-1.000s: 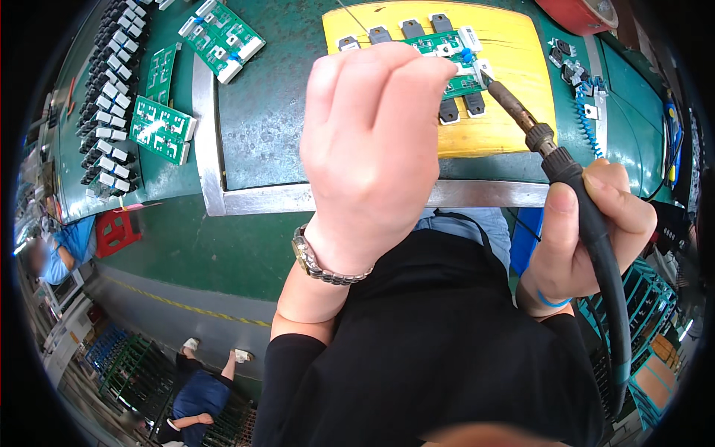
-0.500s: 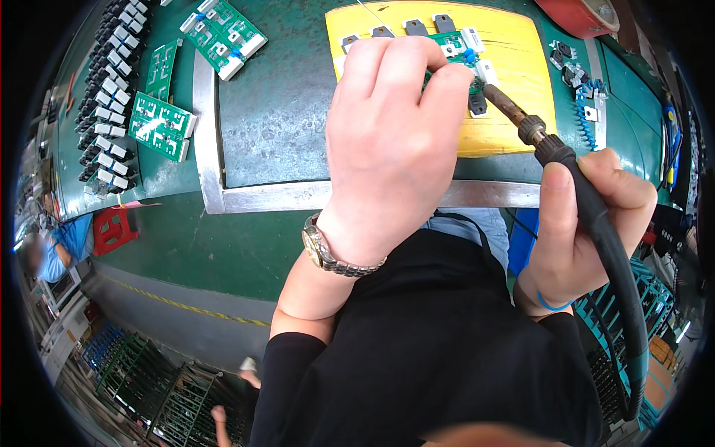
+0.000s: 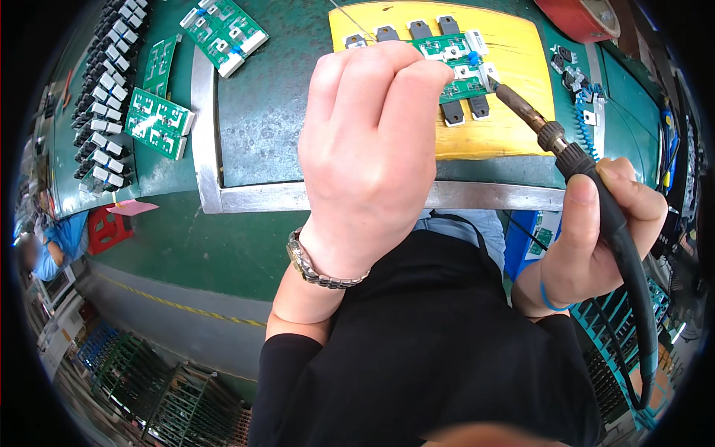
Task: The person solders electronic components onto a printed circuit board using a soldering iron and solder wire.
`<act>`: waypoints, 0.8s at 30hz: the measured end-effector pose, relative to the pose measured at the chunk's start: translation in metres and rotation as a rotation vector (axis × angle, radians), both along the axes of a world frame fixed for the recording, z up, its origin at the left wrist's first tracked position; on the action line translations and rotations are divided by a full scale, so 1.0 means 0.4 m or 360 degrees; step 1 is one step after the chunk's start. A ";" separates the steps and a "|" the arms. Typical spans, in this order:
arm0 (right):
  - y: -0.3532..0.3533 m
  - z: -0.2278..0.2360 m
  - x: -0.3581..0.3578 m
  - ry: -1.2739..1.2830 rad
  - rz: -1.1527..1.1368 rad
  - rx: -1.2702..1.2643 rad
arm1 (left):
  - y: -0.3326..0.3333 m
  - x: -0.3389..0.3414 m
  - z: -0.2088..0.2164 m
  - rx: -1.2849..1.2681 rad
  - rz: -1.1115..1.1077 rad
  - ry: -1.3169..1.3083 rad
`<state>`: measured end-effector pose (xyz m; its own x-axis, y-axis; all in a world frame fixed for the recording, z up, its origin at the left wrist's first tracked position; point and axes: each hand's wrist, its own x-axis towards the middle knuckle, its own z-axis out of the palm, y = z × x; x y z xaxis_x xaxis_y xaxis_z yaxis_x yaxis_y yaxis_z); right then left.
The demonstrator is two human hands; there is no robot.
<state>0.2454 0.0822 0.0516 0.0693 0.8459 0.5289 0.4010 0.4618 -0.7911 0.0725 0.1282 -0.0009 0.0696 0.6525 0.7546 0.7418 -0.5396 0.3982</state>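
My right hand [image 3: 599, 231] is closed round the black grip of a soldering iron [image 3: 553, 138]. Its tip is at the right edge of a green circuit board [image 3: 451, 52], near a white part; whether it touches cannot be told. Black flat transistors [image 3: 452, 113] stick out along the board's far and near sides. Over the board's left part, my left hand [image 3: 372, 123] has its fingers curled and pinched together, hiding what lies under them. A thin solder wire [image 3: 350, 18] runs from behind these fingers toward the far edge.
The board lies on a yellow pad [image 3: 514, 74] on the metal-edged bench. More green boards [image 3: 159, 124] and a long row of black-and-white components [image 3: 108, 123] are at the left. Loose transistors [image 3: 572, 77] and a red round container [image 3: 581, 16] stand at the right.
My left hand has shifted left and slightly nearer, uncovering more of the board and its near-side transistors. My right hand and the iron have moved slightly right.
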 end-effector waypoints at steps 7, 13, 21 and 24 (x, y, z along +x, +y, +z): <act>-0.001 -0.007 0.003 -0.0131 -0.0017 -0.0067 | 0.003 0.002 -0.005 -0.0010 -0.0028 -0.0025; -0.005 0.000 -0.004 -0.0268 0.0008 -0.0084 | 0.009 0.027 -0.017 -0.0037 -0.0067 -0.0069; 0.000 0.002 -0.011 -0.0270 -0.0011 -0.0090 | 0.017 0.033 -0.022 -0.0062 -0.0129 -0.0019; 0.003 0.005 -0.014 -0.0263 -0.0024 -0.0071 | 0.019 0.032 -0.024 -0.0049 -0.0159 0.0035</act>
